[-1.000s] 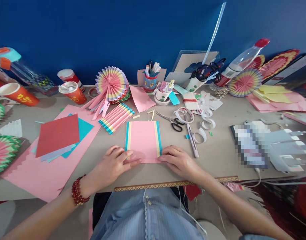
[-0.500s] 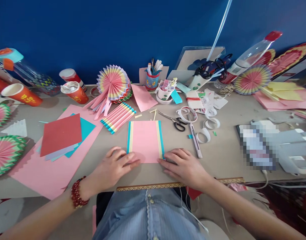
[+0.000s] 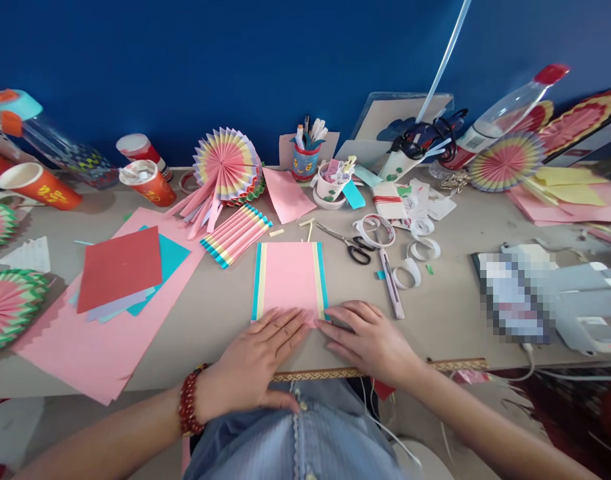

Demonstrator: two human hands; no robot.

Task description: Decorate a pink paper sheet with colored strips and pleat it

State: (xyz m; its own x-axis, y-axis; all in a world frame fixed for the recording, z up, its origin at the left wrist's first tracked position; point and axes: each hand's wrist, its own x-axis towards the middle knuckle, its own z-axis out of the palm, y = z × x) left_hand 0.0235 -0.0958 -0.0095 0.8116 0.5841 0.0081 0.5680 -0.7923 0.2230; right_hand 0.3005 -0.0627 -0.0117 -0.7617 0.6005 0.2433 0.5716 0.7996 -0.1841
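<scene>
A pink paper with cream and blue strips down both sides lies flat on the table before me. My left hand rests palm down across its near edge, fingers extended and thumb apart, pointing right. At the near right corner, my right hand touches the paper with its fingertips, the fingers stretched and slightly spread. Beyond the paper's upper left lies a pleated striped strip. Black-handled scissors and a pale utility knife lie to the right.
Coloured sheets cover the left side, near red cups. Paper rosettes, a pen holder and a bottle stand along the back. A tape roll and a phone are on the right.
My left hand has moved right from the paper's near left corner and now lies over its near edge. My right hand has stayed almost in place.
</scene>
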